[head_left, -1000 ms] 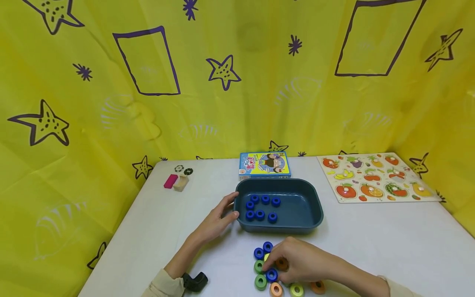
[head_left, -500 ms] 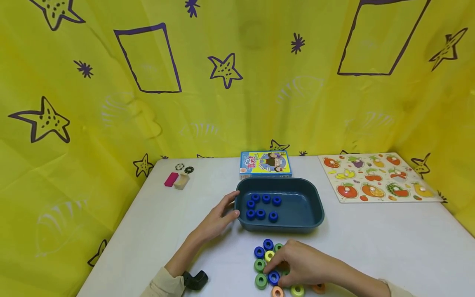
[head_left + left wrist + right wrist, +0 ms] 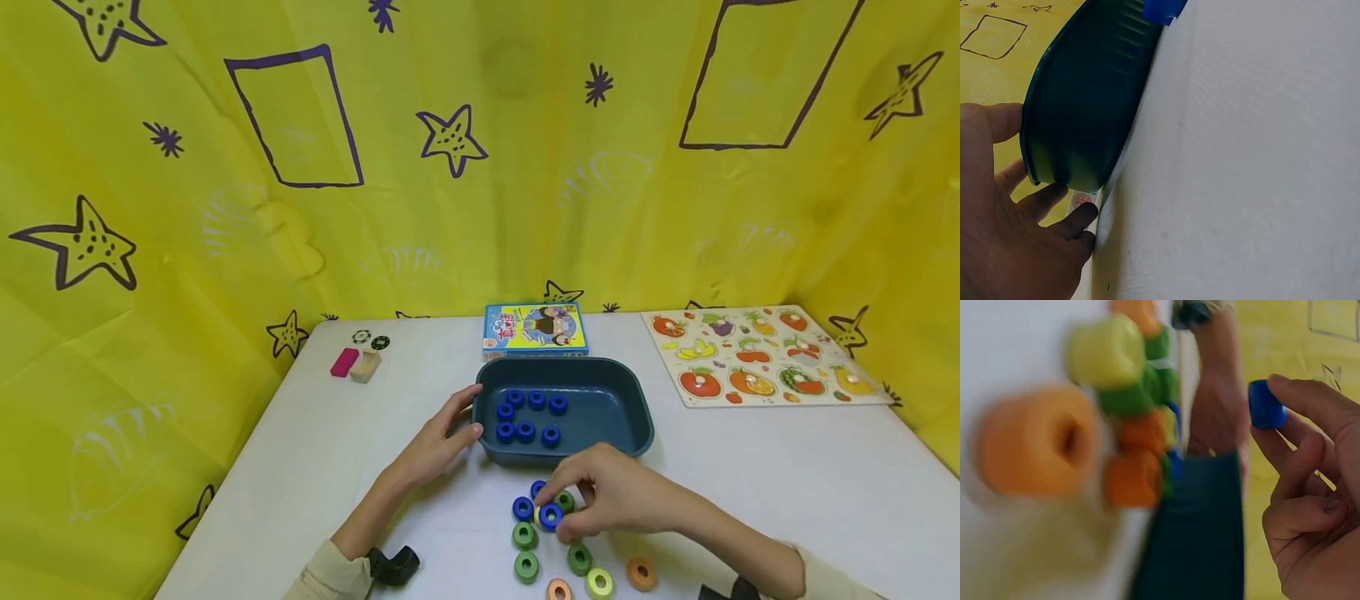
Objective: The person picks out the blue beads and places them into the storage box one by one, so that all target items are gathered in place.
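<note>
My right hand [image 3: 622,492] pinches a blue bead [image 3: 545,526] between thumb and index finger, raised over the bead cluster in front of the tray. In the right wrist view this blue bead [image 3: 1265,406] shows side-on at the fingertips, the other fingers loosely bent. My left hand [image 3: 435,450] rests at the left end of a dark teal tray [image 3: 603,425], thumb and fingertips touching its rim and outer wall. Several blue beads [image 3: 551,443] lie in the tray's left half. Below the right hand lie green beads [image 3: 527,577], another blue bead [image 3: 516,514], and an orange bead [image 3: 650,577].
A picture-covered box [image 3: 535,331] lies behind the tray. A fruit puzzle board [image 3: 720,354] is at the back right. At the back left are a pink block [image 3: 344,362], a pale wooden block [image 3: 365,367] and two small discs. A yellow patterned curtain [image 3: 510,225] surrounds the table.
My right hand has taken hold of the blue bead, lifted it from the cluster and moved it toward the tray. My left hand has stayed at the tray's left end.
</note>
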`<state>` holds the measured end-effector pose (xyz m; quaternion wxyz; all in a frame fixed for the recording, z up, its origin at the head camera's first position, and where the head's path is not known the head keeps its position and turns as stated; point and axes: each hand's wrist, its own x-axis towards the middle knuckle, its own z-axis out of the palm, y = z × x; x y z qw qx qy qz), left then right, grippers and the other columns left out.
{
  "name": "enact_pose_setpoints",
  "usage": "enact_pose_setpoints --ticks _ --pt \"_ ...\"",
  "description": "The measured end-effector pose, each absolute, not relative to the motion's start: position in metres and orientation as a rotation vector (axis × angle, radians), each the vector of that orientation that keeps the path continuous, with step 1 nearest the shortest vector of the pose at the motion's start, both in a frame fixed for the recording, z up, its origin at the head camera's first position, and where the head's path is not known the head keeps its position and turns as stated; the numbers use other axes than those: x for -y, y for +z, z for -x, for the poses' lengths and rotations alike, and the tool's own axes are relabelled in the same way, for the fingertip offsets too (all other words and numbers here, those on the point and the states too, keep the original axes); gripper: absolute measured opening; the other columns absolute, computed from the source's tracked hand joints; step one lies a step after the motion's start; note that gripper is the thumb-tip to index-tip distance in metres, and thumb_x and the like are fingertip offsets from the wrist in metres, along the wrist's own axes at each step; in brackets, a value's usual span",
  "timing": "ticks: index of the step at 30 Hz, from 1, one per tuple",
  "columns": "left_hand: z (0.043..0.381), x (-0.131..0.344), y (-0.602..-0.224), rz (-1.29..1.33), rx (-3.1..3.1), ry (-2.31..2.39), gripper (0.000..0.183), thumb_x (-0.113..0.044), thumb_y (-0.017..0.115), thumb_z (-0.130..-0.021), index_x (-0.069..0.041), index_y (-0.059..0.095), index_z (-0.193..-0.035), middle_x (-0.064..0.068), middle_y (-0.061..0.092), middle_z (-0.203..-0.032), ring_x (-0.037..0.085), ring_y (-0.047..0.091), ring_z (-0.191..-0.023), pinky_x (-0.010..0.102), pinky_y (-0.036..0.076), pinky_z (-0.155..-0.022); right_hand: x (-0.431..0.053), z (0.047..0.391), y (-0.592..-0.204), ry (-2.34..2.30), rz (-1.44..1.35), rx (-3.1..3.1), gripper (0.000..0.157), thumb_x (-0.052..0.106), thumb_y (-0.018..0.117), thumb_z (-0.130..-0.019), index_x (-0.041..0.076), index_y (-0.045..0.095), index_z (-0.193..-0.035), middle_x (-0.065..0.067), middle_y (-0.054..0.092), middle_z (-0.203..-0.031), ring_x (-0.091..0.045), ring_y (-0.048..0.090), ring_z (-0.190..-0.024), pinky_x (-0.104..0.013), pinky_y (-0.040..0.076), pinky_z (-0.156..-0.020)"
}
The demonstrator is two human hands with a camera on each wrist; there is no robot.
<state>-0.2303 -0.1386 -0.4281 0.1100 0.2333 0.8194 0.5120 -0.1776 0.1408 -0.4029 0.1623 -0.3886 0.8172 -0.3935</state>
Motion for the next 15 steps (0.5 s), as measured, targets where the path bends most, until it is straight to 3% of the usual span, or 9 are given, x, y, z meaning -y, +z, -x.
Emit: enact_pose_setpoints --ticks 9,15 --pt "0.230 0.139 -0.427 -0.684 -2.411 1.507 0.056 -0.022 0.049 -0.097 -0.018 0.024 -0.147 0.011 0.027 -0.149 0.031 0.028 -0.134 0.051 0.027 -0.104 -0.147 0.244 -0.398 -1.183 0.930 -2.634 0.031 0.040 0.075 -0.076 0.028 0.072 -0.104 0.005 0.054 -0.061 -0.011 0.046 -0.050 -0.023 0.035 -0.045" --pt "0.228 0.139 -0.426 -0.676 -2.410 1.510 0.056 -0.022 0.049 -0.097 -0.018 0.024 -0.147 0.010 0.027 -0.149 0.032 0.029 -0.133 0.050 0.028 -0.104 -0.149 0.279 -0.419 -1.135 0.890 -2.668 0.029 0.036 0.076 -0.076 0.025 0.072 -0.103 0.009 0.064 -0.082 -0.011 0.045 -0.048 -0.022 0.034 -0.043"
